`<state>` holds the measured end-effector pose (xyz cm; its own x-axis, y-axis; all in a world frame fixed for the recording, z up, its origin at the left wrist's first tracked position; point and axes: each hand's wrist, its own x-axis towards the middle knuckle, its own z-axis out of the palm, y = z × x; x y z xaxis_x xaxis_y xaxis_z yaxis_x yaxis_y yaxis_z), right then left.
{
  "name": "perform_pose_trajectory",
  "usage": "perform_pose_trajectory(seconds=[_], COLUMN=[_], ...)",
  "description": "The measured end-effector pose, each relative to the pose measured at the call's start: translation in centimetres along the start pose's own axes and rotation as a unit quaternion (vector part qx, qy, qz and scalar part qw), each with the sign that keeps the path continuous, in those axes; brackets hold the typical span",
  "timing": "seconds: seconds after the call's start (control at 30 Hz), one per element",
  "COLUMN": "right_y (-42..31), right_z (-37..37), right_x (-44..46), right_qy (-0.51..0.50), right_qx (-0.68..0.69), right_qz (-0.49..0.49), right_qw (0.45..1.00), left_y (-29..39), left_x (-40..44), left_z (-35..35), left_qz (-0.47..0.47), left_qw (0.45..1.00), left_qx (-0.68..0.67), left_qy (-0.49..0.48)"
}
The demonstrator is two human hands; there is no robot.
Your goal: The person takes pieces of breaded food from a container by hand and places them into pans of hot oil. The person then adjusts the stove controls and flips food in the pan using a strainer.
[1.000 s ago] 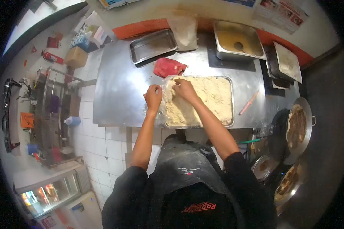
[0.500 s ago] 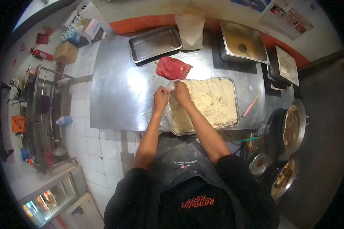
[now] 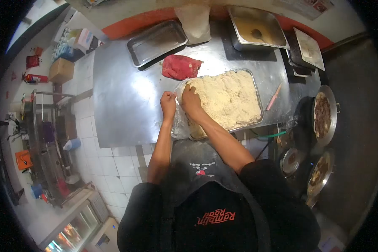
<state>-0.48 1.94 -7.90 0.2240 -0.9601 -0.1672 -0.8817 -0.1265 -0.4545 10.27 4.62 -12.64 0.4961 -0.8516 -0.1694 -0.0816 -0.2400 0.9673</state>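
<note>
A metal tray [image 3: 261, 110] holds a thick layer of pale yellow crumbly mixture [image 3: 227, 98]. Clear plastic film [image 3: 179, 126] runs along its left side. My left hand [image 3: 168, 105] is closed in a pinch on the film, just left of the tray. Over the tray's left edge, my right hand [image 3: 191, 101] has its fingers bent down at the crumbly mixture and the film; what they grip is hidden. Behind the tray lies a crumpled red cloth-like bundle [image 3: 180, 67], close to its far left corner.
On the steel table [image 3: 117, 101] are an upright-rimmed dark pan [image 3: 155, 44], a bag of white powder [image 3: 194, 25] and a deep container of yellowish liquid [image 3: 260, 31]. A pink-handled knife [image 3: 272, 101] lies right of the tray. Large round pans [image 3: 323, 113] stand at right.
My hands have moved apart: the left is a little left of the film, the right lower over the tray's edge. The whole view has shifted slightly.
</note>
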Motion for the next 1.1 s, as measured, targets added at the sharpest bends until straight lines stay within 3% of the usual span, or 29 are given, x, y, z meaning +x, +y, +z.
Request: perform_pose_trajectory(seconds=[0.1, 0.13, 0.2, 0.3, 0.37, 0.4, 0.5, 0.57, 0.6, 0.7, 0.77, 0.8, 0.83, 0.87, 0.97, 1.07, 1.1], right_y=[-0.6, -1.2, -1.9, -1.2, -1.2, -1.2, -3.4, -3.7, -3.4, -0.7, -0.8, 0.3, 1.4, 5.9, 9.3, 10.0, 10.1], right_z=[0.1, -0.4, -0.5, 1.5, 1.7, 1.6, -0.4, -0.3, -0.7, -1.9, -4.8, -5.3, -6.6, -4.9, -11.4, -10.6, -9.0], right_x=[0.1, 1.0, 0.5, 0.8, 0.9, 0.2, -0.4, -0.9, -0.7, 1.3, 0.2, 0.3, 0.9, 3.6, 2.2, -1.7, -2.8], right_qy=[0.004, 0.01, -0.036, -0.007, 0.001, 0.016, 0.009, 0.008, 0.006, -0.053, -0.119, -0.099, -0.096, -0.074, -0.186, -0.232, -0.212], right_qx=[-0.016, -0.02, 0.005, -0.009, -0.009, -0.007, -0.023, -0.02, -0.026, 0.004, 0.01, 0.007, -0.003, -0.027, -0.075, -0.049, -0.098], right_qz=[0.016, -0.002, 0.082, 0.076, 0.064, 0.051, 0.095, 0.097, 0.082, 0.058, 0.016, -0.024, -0.024, -0.106, -0.123, -0.196, -0.235], right_qw=[1.0, 1.0, 0.996, 0.997, 0.998, 0.999, 0.995, 0.995, 0.996, 0.997, 0.993, 0.995, 0.995, 0.991, 0.972, 0.952, 0.943], left_y=[-0.1, 0.3, 0.3, 0.2, 0.4, -0.1, -0.7, -1.0, -0.2, 0.4, 1.6, 1.5, 1.5, 1.6, 4.4, 6.3, 7.0], left_x=[-0.7, -0.2, -0.3, 0.4, -0.4, -1.0, 0.4, 0.6, 0.4, 0.6, -0.1, -0.6, -1.1, -1.5, -3.5, -5.1, -5.4], left_z=[-0.2, 0.2, 0.4, 0.6, 0.5, 0.5, 0.3, 0.3, 0.1, 0.5, -0.5, -0.9, -0.9, -0.8, -2.0, -1.8, -1.5], left_qz=[-0.01, 0.03, 0.059, 0.07, 0.153, 0.147, 0.134, 0.187, 0.132, 0.166, 0.107, 0.1, 0.123, 0.148, 0.145, 0.212, 0.214], left_qw=[1.0, 0.999, 0.994, 0.995, 0.979, 0.98, 0.986, 0.98, 0.987, 0.978, 0.984, 0.985, 0.985, 0.984, 0.985, 0.973, 0.972], left_qx=[-0.011, 0.034, 0.079, 0.071, 0.127, 0.131, 0.101, 0.065, 0.089, 0.128, 0.131, 0.131, 0.117, 0.102, 0.097, 0.096, 0.096], left_qy=[0.006, 0.022, 0.045, 0.031, 0.037, 0.017, -0.012, -0.008, -0.026, -0.018, -0.057, -0.051, -0.02, 0.011, 0.017, -0.012, -0.013])
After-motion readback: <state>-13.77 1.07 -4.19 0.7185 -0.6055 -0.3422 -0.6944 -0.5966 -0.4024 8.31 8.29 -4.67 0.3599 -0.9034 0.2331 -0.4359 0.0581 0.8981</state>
